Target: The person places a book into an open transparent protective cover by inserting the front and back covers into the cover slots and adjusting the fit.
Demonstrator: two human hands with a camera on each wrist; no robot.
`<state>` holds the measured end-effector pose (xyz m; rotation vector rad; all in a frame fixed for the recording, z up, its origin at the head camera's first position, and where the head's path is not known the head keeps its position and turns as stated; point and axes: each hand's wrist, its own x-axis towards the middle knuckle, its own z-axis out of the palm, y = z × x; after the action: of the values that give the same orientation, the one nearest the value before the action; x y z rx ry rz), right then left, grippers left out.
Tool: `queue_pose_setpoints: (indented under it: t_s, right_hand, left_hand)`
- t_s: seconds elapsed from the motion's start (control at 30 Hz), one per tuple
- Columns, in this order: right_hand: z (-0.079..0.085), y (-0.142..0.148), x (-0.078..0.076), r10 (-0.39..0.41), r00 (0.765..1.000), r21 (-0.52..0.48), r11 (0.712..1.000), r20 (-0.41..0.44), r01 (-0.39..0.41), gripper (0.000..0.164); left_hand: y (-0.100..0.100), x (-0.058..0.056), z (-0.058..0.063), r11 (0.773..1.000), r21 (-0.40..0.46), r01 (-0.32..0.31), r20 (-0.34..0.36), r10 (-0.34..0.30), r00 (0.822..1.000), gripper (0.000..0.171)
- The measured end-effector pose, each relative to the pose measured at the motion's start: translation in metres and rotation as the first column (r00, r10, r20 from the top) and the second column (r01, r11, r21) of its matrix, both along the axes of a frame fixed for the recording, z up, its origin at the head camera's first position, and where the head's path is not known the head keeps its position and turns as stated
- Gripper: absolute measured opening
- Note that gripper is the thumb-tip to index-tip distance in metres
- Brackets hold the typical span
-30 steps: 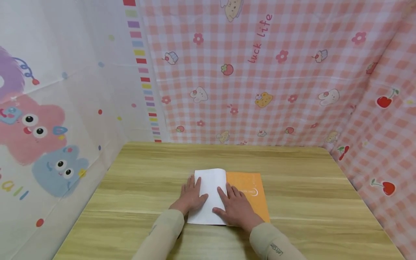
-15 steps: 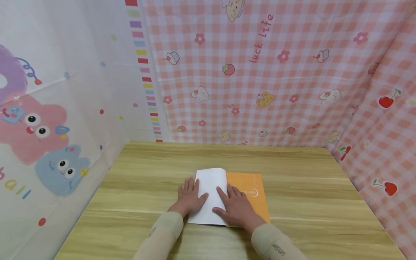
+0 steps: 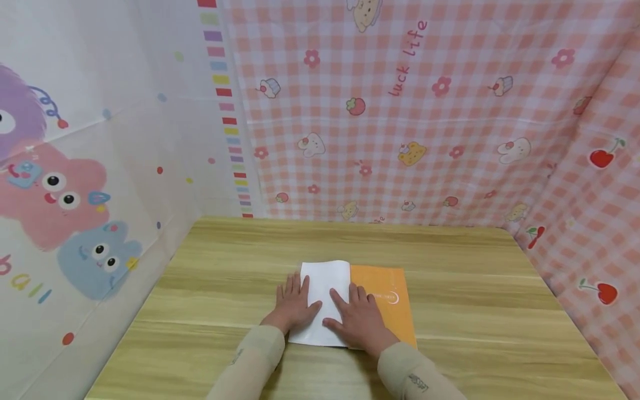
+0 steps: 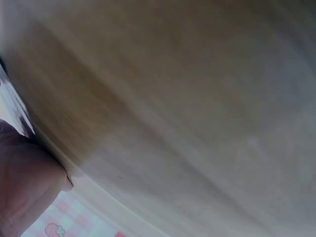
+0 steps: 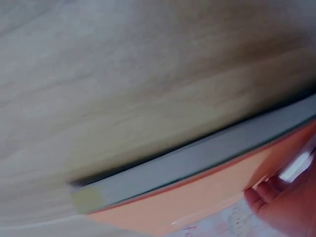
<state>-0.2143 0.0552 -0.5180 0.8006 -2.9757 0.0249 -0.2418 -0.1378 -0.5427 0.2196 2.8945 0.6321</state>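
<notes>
A book lies on the table in the head view, with a white page point(image 3: 325, 278) on its left half and an orange cover point(image 3: 400, 311) printed in white on its right. My left hand point(image 3: 292, 307) rests on the page's left edge, fingers straight and thumb spread over the paper. My right hand point(image 3: 361, 322) presses flat across the middle, its thumb and index finger on the white page, the other fingers by the orange cover. Close by in the right wrist view, the book's thick page block point(image 5: 197, 155) shows under the orange surface. The left wrist view catches only part of my left hand point(image 4: 29, 182).
The wood-grain table point(image 3: 480, 311) extends around the book on all sides. A pink checked cloth point(image 3: 400, 122) hangs behind it, and a white cartoon-print cloth point(image 3: 165, 133) closes the left side. Another checked cloth point(image 3: 595, 222) hangs at the right.
My right hand has slid slightly left over the white page. The left hand stays at the page's left edge, and the book lies as before. The head view has shifted a little.
</notes>
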Motion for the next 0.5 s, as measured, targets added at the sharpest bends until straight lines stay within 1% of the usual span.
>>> queue_pose_setpoints:
  t_s: [0.03,0.13,0.23,0.37,0.5]
  right_hand:
    - [0.003,0.002,0.0,0.007,1.0,-0.018,1.0,0.013,-0.007,0.073]
    - [0.011,0.011,0.001,0.032,0.997,-0.093,0.995,0.065,-0.026,0.073]
    - [0.013,0.022,0.001,0.046,0.992,-0.153,0.988,0.119,-0.028,0.075]
    - [0.011,0.031,0.0,0.082,0.985,-0.151,0.987,0.153,-0.059,0.074]
    - [0.01,0.032,0.0,0.109,0.983,-0.134,0.987,0.148,-0.089,0.071]
  left_hand:
    - [0.001,0.001,0.002,1.0,-0.009,0.004,0.002,-0.004,1.0,0.08]
    - [0.0,-0.001,-0.001,1.0,-0.024,0.011,0.007,-0.011,1.0,0.08]
    - [0.0,-0.003,-0.005,0.999,-0.043,0.009,0.02,-0.008,1.0,0.08]
    - [-0.001,-0.005,-0.007,0.999,-0.044,0.004,0.027,-0.003,1.0,0.079]
    - [0.0,-0.003,-0.002,0.999,-0.034,0.009,0.023,-0.009,1.0,0.078]
